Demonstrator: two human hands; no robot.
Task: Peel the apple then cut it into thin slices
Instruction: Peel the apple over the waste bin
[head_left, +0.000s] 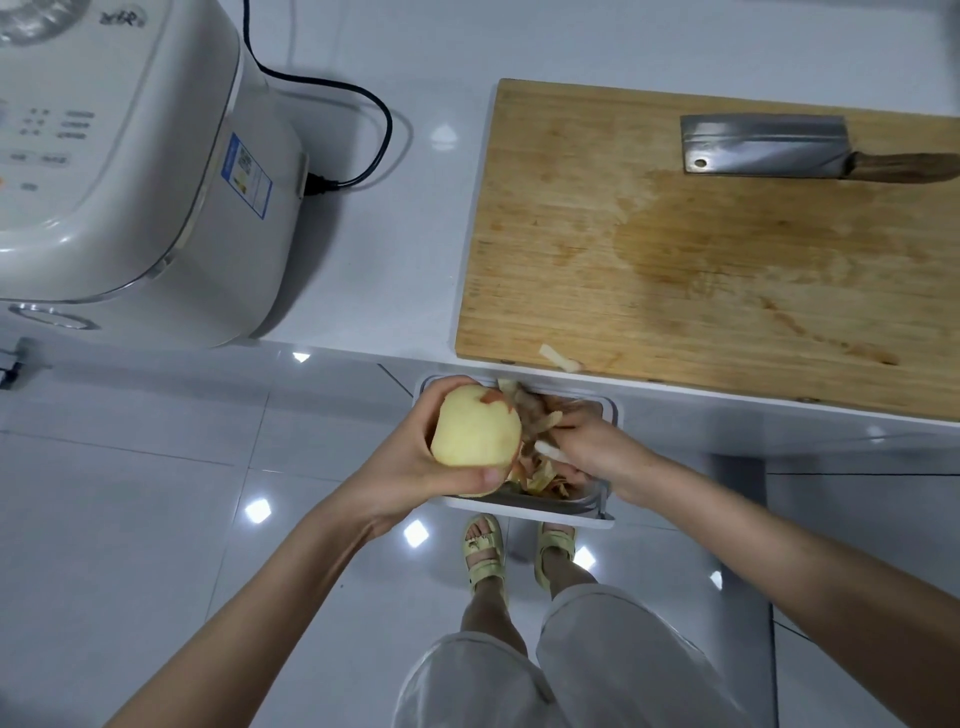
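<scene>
Worktop (415, 234) in glossy white fills the upper part of my feed. At the left it carries a bulky cream plastic rice cooker (130, 156) with its black cord plugged in. At the right is a large rectangular wooden cutting board (727, 260), bare across its middle apart from a damp-looking stain. Below the worktop's near edge sits a white-rimmed waste bin (615, 410), already heaped with curled yellow and red apple peelings (540, 480). A steel cleaver with a dark wooden handle (769, 145) lies flat at the far side of the board, touched by nobody. Both hands are out over the bin, well apart from the board. My left hand (415, 462) cups the pale yellow apple (475, 431), fingers wrapped behind it and thumb pressed on its lower front. My right hand (597, 441) is just beside it, fingers curled round what I take to be a pale-handled peeler (548, 451), though the blade end is lost among the peelings. The apple shows bare flesh almost all over; only a small reddish patch of skin (496, 399) is left near its top. One stray pale scrap of peel (558, 358) lies on the board's near edge. I judge peeling to be nearly finished, with that last patch to take off. All the cutting is yet to come: the apple has to go to the board, the cleaver has to be picked up, and no slice has been made.
</scene>
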